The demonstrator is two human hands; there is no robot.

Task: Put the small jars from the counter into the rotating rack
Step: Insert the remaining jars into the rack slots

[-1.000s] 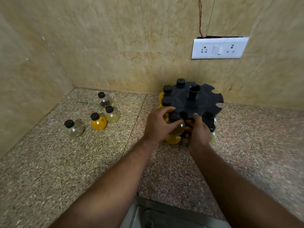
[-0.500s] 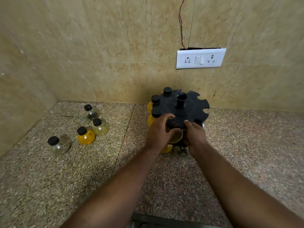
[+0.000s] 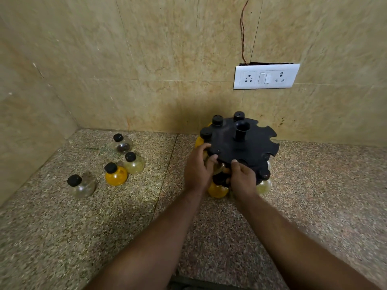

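Note:
The black rotating rack [image 3: 249, 143] stands by the back wall, with three capped jars in its far-left slots. My left hand [image 3: 196, 170] grips a pale small jar [image 3: 218, 168] at the rack's front-left rim, its cap seated in a slot. My right hand [image 3: 244, 180] holds the rack's front edge, thumb on the top disc. A yellow jar [image 3: 217, 190] and a pale jar [image 3: 265, 186] hang in the lower tier. Loose on the counter to the left stand a dark-filled jar [image 3: 122, 143], a pale jar [image 3: 134, 163], a yellow jar [image 3: 115, 175] and a clear jar [image 3: 82, 185].
The speckled granite counter [image 3: 104, 227] meets tiled walls at the back and left. A white socket plate [image 3: 266, 76] with a loose wire sits on the back wall above the rack. The counter's front edge lies near the bottom of the view.
My left hand has pushed the pale jar from in front of the rack into a front-left slot. My right hand has shifted onto the rack's rim. The loose jars have not moved.

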